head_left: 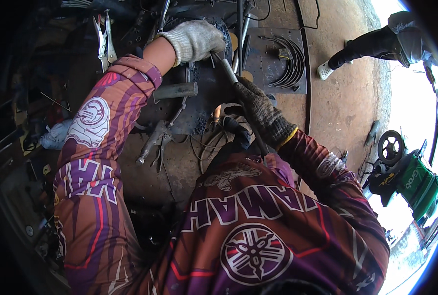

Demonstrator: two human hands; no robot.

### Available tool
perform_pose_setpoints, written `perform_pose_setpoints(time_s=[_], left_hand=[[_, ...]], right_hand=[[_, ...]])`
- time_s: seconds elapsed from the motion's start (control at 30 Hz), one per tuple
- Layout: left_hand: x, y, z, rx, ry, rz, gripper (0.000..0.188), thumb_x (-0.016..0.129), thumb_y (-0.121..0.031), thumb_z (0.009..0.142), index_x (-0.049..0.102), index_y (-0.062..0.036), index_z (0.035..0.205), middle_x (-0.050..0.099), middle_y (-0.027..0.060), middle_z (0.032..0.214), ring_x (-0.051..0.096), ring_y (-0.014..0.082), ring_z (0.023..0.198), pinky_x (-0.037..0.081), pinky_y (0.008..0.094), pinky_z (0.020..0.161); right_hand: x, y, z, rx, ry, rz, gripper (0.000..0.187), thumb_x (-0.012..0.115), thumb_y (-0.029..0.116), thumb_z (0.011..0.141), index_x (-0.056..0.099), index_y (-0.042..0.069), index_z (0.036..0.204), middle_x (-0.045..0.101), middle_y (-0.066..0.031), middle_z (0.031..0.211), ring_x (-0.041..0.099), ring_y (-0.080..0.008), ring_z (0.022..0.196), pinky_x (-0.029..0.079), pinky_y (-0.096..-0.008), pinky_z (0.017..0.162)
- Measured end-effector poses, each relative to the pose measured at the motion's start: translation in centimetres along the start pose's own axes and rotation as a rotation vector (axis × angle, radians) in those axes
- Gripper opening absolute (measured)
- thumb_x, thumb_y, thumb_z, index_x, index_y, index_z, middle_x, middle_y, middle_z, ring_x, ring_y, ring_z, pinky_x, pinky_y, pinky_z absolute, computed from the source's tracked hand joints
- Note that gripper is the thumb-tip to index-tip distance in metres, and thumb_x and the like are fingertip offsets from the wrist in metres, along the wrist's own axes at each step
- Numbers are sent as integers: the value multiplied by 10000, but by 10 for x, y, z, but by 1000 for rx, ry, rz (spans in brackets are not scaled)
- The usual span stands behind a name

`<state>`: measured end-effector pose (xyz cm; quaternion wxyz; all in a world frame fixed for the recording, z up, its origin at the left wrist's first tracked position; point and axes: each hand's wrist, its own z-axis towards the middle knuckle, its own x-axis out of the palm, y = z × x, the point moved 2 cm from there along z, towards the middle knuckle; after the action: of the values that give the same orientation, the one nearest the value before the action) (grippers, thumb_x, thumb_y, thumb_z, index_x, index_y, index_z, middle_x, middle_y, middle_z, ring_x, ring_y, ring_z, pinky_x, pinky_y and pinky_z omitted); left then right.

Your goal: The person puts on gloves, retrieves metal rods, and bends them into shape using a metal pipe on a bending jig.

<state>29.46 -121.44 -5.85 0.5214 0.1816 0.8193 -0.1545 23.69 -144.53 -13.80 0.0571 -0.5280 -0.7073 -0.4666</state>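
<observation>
My left hand [194,42], in a pale knit glove, reaches over the dark metal worktop [174,115] with its fingers bent closed. What they hold is hidden. They are close to the upper end of a grey metal tube [227,71]. My right hand [264,112], in a dark grey knit glove with a yellow cuff edge, is wrapped around that tube, which slants up toward the left hand. A short length of pipe [177,90] lies below my left wrist. Locking pliers [155,140] sit at the worktop's near edge, beside a copper-coloured tip [216,114] and looped cables.
Another pair of locking pliers [106,42] lies left of my left hand. A coil of black cable [292,64] rests on a metal plate [258,44] at right. A person's leg [361,51] is at upper right. A green box [416,184] and a wheel stand far right.
</observation>
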Motion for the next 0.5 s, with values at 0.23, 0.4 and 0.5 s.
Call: perform_pose_setpoints(time_s=[0.23,0.4,0.5], left_hand=[[-8,-8,3,-35,43,36,168,691,-44,769,739,-124,909,713,84,939,700,301,962,568,418,856],[-6,-6,0,-48,77,18,134,688,-48,771,724,-114,882,705,90,948,692,305,981,563,415,869],[-5,-9,0,-23,59,51,130,675,-54,789,719,-116,895,694,79,977,681,294,1003,558,407,884]], right_hand=[[15,-30,7,-151,-87,18,677,657,288,982,330,70,1533,571,-142,1301,604,-246,1147,591,-417,835],[38,-31,-2,-102,-174,47,720,659,240,979,247,108,1555,573,-137,1200,617,-252,1066,605,-403,765],[40,-39,4,-141,-245,16,735,661,222,975,225,127,1560,573,-144,1153,640,-242,982,614,-389,713]])
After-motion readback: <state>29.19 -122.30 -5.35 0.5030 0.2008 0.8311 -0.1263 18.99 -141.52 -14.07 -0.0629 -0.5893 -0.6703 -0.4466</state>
